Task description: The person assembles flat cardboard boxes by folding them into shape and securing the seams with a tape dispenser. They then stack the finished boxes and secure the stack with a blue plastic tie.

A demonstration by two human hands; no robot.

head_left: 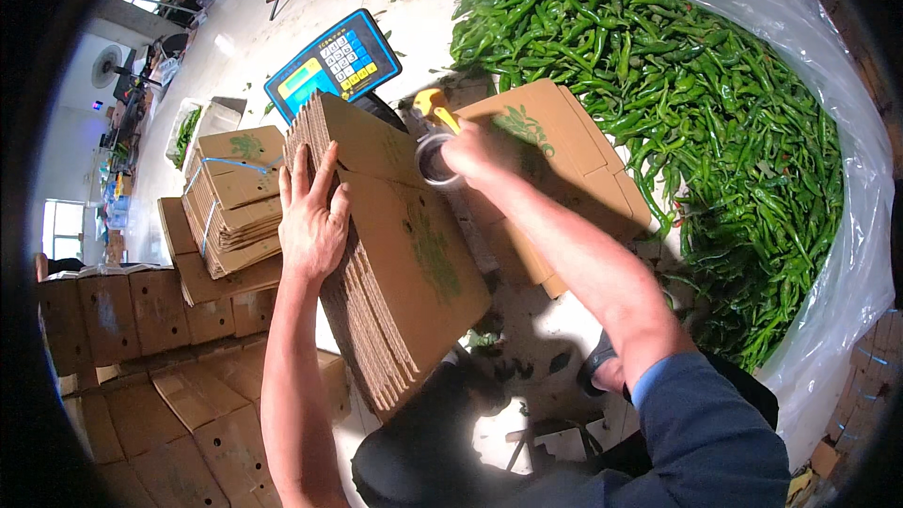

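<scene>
While left hand [312, 216] on flat cartons [395, 254], right hand [475, 152] around tape dispenser [435, 136].

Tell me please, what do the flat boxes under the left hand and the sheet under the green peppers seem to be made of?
The flat boxes look like brown corrugated cardboard with a matte finish: the stacked edges show wavy layers. The left hand rests on them. The sheet under the green peppers looks like thin clear plastic film: it is glossy, wrinkled and partly see-through.
</scene>
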